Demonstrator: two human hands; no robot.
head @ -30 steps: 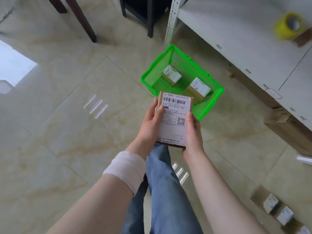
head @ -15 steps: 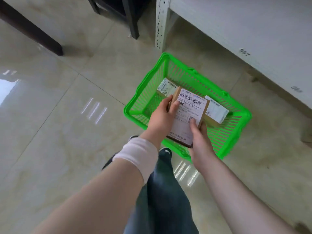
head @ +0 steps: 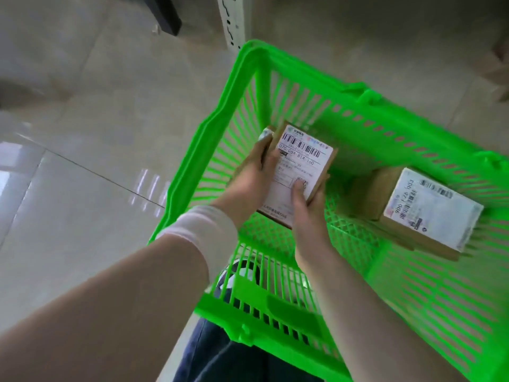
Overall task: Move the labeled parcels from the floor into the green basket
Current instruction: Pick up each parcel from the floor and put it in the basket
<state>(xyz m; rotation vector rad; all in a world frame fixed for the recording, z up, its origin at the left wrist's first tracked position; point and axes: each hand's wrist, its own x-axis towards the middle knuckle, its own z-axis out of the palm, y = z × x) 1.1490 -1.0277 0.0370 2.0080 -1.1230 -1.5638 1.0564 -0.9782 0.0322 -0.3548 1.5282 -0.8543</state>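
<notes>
Both my hands hold a brown cardboard parcel (head: 298, 166) with a white barcode label, inside the green basket (head: 209, 128) and low over its mesh floor. My left hand (head: 249, 180) grips its left side. My right hand (head: 305, 205) grips the near right corner, thumb on the label. A second labeled parcel (head: 424, 213) lies at the basket's right side. A third parcel (head: 265, 133) shows only a corner behind the held one.
The basket stands on a glossy tiled floor (head: 82, 188). A white perforated shelf post (head: 232, 20) rises just beyond the basket's far corner, a dark furniture leg (head: 165, 15) to its left. My jeans (head: 220, 359) and a shoe show below the basket's near wall.
My hands carried the parcel forward from in front of the basket, over its rim and down inside. The view has closed in on the basket.
</notes>
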